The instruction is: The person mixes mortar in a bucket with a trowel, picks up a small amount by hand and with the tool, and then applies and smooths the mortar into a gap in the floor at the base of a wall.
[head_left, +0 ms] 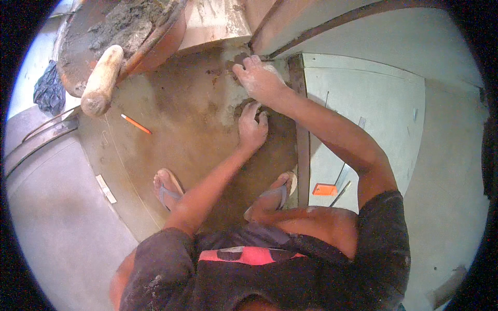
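Observation:
My left hand (253, 128) is low over the brown floor, its fingers curled close around a small dark lump that I cannot make out. Just beyond it my right hand (261, 82), dusty with grey powder, reaches into the corner by the wall with bent fingers apart. Around both hands a patch of wet grey mortar (236, 96) shows on the floor; the surface under my right palm is hidden. At the far left stands a reddish-brown basin (168, 39) of grey mortar (129, 23). A trowel with a thick wooden handle (104, 78) rests on its rim.
An orange pencil (136, 124) and a thin string (122, 160) lie on the floor. A black plastic bag (49, 89) is beside the basin. On the pale panel (363, 83) at right is an orange-ended tool (324, 189). A small white strip (106, 188) lies left of my sandalled feet.

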`<state>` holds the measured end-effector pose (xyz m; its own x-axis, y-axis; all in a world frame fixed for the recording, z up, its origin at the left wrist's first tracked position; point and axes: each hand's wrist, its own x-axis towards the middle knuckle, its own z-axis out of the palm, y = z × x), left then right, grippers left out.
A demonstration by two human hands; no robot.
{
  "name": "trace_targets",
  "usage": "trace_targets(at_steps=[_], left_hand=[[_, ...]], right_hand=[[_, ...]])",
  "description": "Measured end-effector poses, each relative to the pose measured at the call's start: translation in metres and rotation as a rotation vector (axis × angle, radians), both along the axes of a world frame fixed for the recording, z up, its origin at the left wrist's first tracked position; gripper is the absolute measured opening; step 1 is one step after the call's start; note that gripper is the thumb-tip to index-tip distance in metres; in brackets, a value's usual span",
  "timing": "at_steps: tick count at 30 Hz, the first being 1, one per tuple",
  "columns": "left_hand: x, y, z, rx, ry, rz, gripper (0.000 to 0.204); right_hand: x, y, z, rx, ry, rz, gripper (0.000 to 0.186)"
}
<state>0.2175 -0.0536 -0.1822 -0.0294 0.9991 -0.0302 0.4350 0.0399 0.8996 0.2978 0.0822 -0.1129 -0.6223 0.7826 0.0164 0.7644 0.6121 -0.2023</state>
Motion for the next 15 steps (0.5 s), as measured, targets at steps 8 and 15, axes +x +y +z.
trace_targets(at_steps=[8, 15], left_hand=[[-0.007, 0.011, 0.007, -0.023, -0.104, 0.035, 0.029], [-0.008, 0.015, 0.015, 0.038, -0.102, 0.070, 0.030]], right_hand=[[0.005, 0.010, -0.004, -0.078, -0.162, -0.046, 0.023], [0.024, 0.010, -0.001, -0.071, -0.101, -0.108, 0.024]])
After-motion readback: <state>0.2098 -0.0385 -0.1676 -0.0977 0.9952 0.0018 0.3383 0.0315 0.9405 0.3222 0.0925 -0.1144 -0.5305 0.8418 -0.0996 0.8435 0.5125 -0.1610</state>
